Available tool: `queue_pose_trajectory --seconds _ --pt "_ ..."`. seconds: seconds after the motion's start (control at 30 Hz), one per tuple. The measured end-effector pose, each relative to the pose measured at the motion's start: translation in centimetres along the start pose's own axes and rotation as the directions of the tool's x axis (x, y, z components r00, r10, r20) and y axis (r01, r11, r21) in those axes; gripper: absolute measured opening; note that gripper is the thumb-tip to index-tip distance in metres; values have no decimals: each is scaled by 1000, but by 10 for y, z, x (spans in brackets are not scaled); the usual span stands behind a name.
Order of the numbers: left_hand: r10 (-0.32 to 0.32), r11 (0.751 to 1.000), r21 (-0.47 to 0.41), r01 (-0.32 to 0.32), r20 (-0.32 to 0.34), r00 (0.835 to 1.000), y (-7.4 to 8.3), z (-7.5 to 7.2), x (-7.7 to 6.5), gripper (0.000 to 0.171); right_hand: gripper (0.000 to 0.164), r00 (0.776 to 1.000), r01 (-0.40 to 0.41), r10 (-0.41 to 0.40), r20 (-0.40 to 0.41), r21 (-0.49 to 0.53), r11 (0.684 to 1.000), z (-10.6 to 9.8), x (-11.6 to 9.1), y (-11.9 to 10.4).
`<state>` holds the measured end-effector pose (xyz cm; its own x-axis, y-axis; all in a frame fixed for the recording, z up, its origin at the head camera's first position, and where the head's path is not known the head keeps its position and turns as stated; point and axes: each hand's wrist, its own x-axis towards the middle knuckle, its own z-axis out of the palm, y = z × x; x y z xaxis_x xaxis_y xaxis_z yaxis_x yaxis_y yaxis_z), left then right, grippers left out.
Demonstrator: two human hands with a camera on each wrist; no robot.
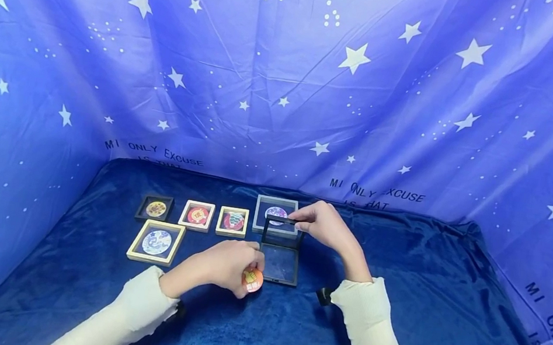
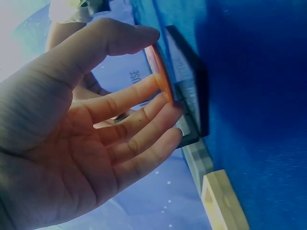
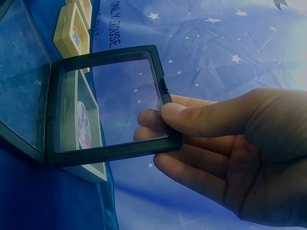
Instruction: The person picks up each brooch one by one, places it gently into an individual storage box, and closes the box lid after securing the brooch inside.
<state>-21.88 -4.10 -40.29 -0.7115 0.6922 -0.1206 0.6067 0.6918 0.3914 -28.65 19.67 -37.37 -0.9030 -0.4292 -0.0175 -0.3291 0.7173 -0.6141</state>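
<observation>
A round orange badge (image 1: 252,280) with a yellow figure is pinched between the thumb and fingers of my left hand (image 1: 229,263), held at the front left edge of a black display frame (image 1: 279,282). In the left wrist view the badge (image 2: 162,72) shows nearly edge-on. My right hand (image 1: 324,226) pinches the far edge of the frame's raised lid (image 1: 301,241). Seen from the right wrist, the thumb of my right hand (image 3: 220,129) presses on a corner of the lid (image 3: 105,154), fingers behind its clear film. The frame's lower half lies flat on the cloth.
Behind the lid stands a grey frame (image 1: 262,200) with a purple badge. To the left lie a yellow frame (image 1: 132,252), a black one (image 1: 139,213), a pink-white one (image 1: 183,221) and a cream one (image 1: 220,227), each holding a round badge. Blue velvet cloth (image 1: 253,340) covers the table.
</observation>
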Motion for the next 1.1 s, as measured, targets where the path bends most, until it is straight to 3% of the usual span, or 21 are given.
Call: queue_pose_trajectory --seconds 0.27,0.7,1.1 --pt "22 999 -47 -26 -81 997 3 -9 10 39 24 1000 4 -4 2 -4 1000 -1 1 -1" --pt "-1 998 -69 -11 -176 984 16 -18 29 44 23 1000 13 -13 -8 -9 1000 -1 1 0" --pt "12 998 -59 -21 -153 988 18 -17 42 46 23 1000 9 -9 -13 16 1000 1 0 0"
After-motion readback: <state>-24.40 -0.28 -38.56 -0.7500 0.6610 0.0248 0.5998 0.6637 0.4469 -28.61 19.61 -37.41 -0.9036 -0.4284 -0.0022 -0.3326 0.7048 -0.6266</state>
